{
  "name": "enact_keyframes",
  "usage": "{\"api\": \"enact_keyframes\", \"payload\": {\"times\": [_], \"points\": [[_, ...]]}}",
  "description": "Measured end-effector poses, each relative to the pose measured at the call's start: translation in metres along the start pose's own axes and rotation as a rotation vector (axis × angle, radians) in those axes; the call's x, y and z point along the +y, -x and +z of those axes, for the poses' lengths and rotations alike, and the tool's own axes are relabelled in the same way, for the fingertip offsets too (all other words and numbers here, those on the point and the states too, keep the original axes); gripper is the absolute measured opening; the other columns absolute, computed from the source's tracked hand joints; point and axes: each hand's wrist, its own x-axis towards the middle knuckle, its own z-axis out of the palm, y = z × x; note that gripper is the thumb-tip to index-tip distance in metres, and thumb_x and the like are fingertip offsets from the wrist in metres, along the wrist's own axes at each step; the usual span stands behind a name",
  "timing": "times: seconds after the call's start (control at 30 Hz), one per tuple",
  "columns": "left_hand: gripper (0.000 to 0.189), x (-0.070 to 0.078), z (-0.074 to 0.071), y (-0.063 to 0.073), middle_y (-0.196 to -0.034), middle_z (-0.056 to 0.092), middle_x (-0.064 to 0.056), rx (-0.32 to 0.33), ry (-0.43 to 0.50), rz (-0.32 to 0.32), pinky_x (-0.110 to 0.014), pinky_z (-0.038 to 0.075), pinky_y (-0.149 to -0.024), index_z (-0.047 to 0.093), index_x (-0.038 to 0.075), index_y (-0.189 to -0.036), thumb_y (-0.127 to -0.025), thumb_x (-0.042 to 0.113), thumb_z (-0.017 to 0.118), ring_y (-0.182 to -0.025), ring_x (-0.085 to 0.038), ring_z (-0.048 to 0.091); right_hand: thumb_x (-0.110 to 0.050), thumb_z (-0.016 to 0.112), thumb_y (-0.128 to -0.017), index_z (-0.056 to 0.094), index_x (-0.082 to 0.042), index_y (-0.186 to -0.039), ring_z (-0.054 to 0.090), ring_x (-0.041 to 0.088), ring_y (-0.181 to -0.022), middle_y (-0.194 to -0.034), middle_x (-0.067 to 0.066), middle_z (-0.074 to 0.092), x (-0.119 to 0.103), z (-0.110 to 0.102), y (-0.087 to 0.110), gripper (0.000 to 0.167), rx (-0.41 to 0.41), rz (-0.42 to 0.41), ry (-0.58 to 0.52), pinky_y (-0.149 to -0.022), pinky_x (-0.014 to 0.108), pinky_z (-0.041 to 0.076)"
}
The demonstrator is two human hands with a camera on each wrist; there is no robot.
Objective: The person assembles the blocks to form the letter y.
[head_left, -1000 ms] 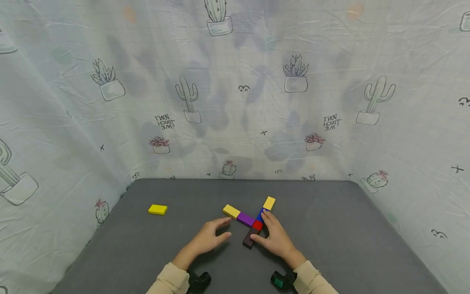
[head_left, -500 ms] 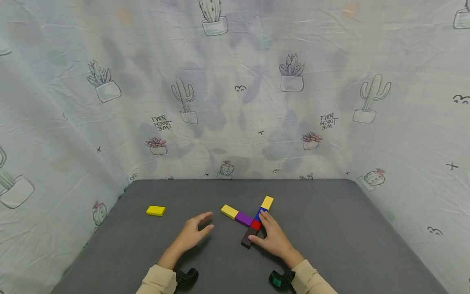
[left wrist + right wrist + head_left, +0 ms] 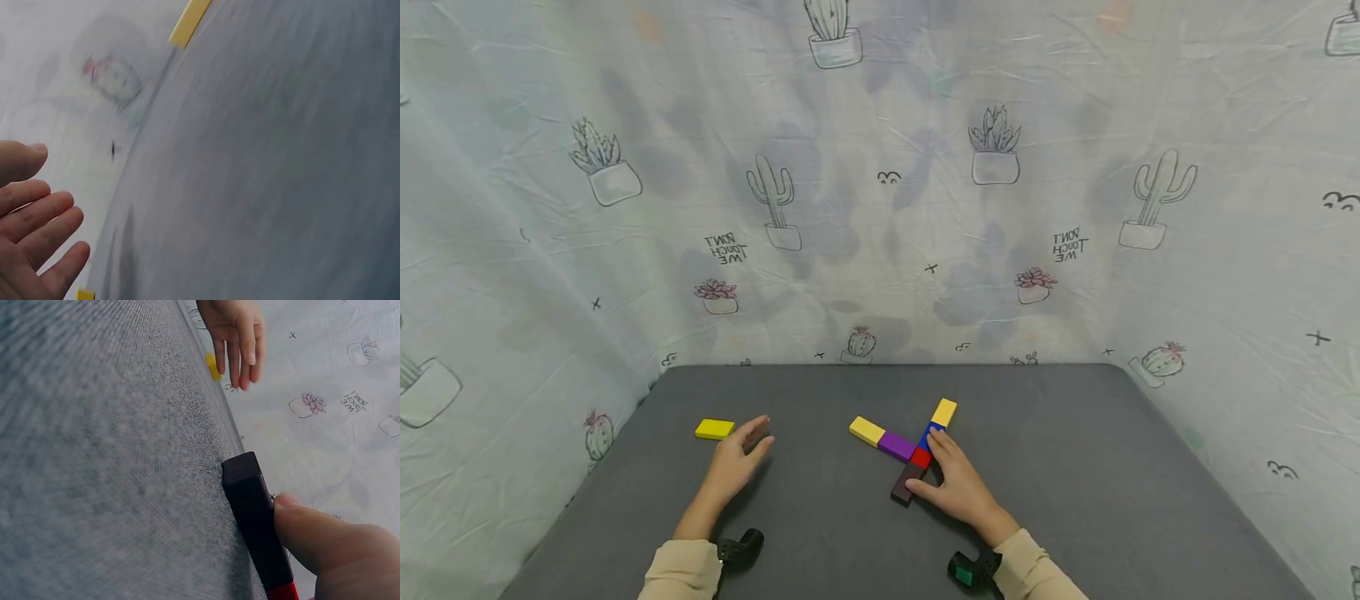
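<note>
My left hand (image 3: 730, 468) hovers just right of a lone bright yellow block (image 3: 714, 429) at the table's left. Its fingers are spread and hold nothing. Flat blocks form a branching shape mid-table: a dark brown block (image 3: 906, 484), a red one (image 3: 921, 457), a blue one (image 3: 925, 439) and a pale yellow one (image 3: 944, 412) in a slanting line, with a purple block (image 3: 896, 446) and another pale yellow block (image 3: 867, 431) branching left. My right hand (image 3: 962, 485) rests on this shape, thumb (image 3: 300, 515) against the dark block, fingers on the blue one and partly covering it.
The grey table (image 3: 820, 533) ends at a back edge, where a pale curtain (image 3: 880, 275) printed with cacti hangs behind and along both sides. Black wrist-worn devices (image 3: 741, 547) sit at both cuffs.
My left hand has moved left, away from the joined blocks and over to the bright yellow block. My right hand has stayed on the dark and blue blocks.
</note>
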Motion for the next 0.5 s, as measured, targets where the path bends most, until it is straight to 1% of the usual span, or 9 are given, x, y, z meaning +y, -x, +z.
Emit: {"api": "enact_keyframes", "payload": {"times": [0.1, 0.23, 0.3, 0.37, 0.5], "points": [[0.049, -0.010, -0.009, 0.002, -0.134, 0.053, -0.023, 0.055, -0.026, -0.031, -0.050, 0.044, -0.097, 0.046, -0.005, -0.136, -0.095, 0.018, 0.059, -0.121, -0.039, 0.052, -0.056, 0.065, -0.082, 0.036, 0.000, -0.145, 0.024, 0.034, -0.143, -0.153, 0.015, 0.029, 0.001, 0.001, 0.000, 0.089, 0.005, 0.000, 0.002, -0.110, 0.056, 0.029], [0.048, -0.021, -0.018, 0.005, -0.132, 0.054, -0.026, 0.142, -0.065, -0.046, -0.051, 0.045, -0.095, 0.047, -0.006, -0.135, -0.095, 0.018, 0.058, -0.119, -0.041, 0.053, -0.056, 0.065, -0.082, 0.036, -0.001, -0.145, 0.024, 0.034, -0.143, -0.154, 0.015, 0.029, 0.001, 0.001, 0.000, 0.089, 0.005, 0.003, 0.007, -0.110, 0.055, 0.029], [0.047, -0.026, -0.022, 0.007, -0.131, 0.054, -0.027, 0.195, -0.081, -0.057, -0.053, 0.044, -0.095, 0.047, -0.007, -0.134, -0.095, 0.018, 0.058, -0.118, -0.042, 0.053, -0.056, 0.065, -0.082, 0.036, -0.001, -0.145, 0.024, 0.034, -0.143, -0.154, 0.015, 0.029, 0.001, 0.002, 0.000, 0.089, 0.004, 0.004, 0.009, -0.111, 0.055, 0.029], [0.048, -0.029, -0.025, 0.008, -0.132, 0.052, -0.027, 0.241, -0.091, -0.084, -0.055, 0.041, -0.097, 0.046, -0.007, -0.135, -0.096, 0.019, 0.057, -0.119, -0.042, 0.052, -0.056, 0.065, -0.082, 0.036, -0.001, -0.145, 0.024, 0.034, -0.143, -0.154, 0.015, 0.029, 0.001, 0.001, 0.000, 0.089, 0.004, 0.003, 0.009, -0.111, 0.055, 0.029], [0.051, -0.035, -0.033, 0.011, -0.137, 0.048, -0.027, 0.323, -0.078, -0.154, -0.056, 0.038, -0.101, 0.043, -0.006, -0.138, -0.096, 0.019, 0.058, -0.124, -0.044, 0.046, -0.056, 0.065, -0.082, 0.036, -0.001, -0.145, 0.024, 0.034, -0.143, -0.154, 0.015, 0.029, 0.000, 0.001, -0.001, 0.089, 0.001, 0.005, 0.007, -0.110, 0.055, 0.029]]}}
